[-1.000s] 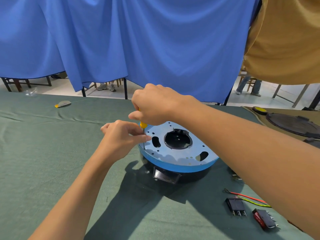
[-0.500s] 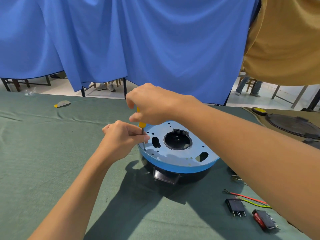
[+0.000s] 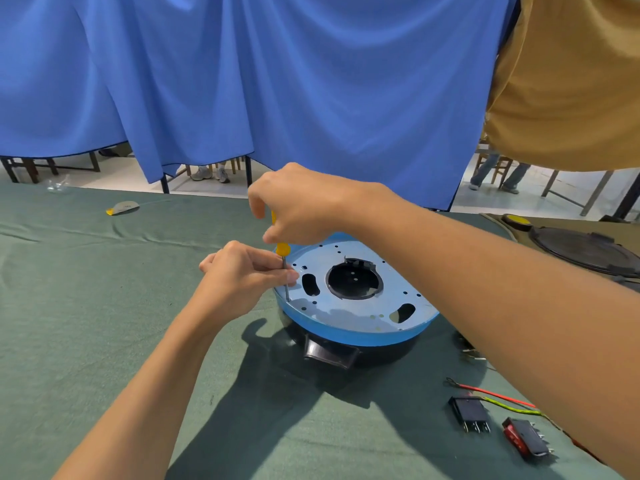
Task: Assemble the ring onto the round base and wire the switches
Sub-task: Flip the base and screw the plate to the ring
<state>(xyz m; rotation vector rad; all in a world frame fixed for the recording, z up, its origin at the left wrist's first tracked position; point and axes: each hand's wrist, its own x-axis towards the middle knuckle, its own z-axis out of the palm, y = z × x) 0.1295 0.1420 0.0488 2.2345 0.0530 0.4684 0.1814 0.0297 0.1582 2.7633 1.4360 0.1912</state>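
blue ring (image 3: 360, 306) sits flat on the black round base (image 3: 381, 353), both mid table (image 3: 86, 306), a bit right of centre & nearer the far edge.

right hand (image 3: 301, 202) comes in from the near right corner, forearm crossing above the ring's right side. its fingers are curled round the yellow handle of a screwdriver (image 3: 283, 249), which is held upright. left hand (image 3: 242, 275) comes up from the near edge & pinches the metal shaft btwn thumb & fingertips, just beside the ring's left rim. the tip is down on the ring's top face, close to that rim, by a small hole. can't tell if a screw sits under it.

black switch (image 3: 470, 414) & red switch (image 3: 526, 436) lie side by side, not touching, toward the near right corner, well apart from the base. red wire (image 3: 491, 393) & yellow-green wire (image 3: 509, 407) run just behind them, far ends hidden under the right forearm.

a wide stretch of green cloth lies btwn the base & the left edge, more along the near edge btwn the arms. a grey-yellow scrap (image 3: 123, 206) lies near the far left corner. a dark round lid (image 3: 585, 249) sits past the right edge on another surface. a blue curtain (image 3: 277, 81) hangs just behind the far edge.
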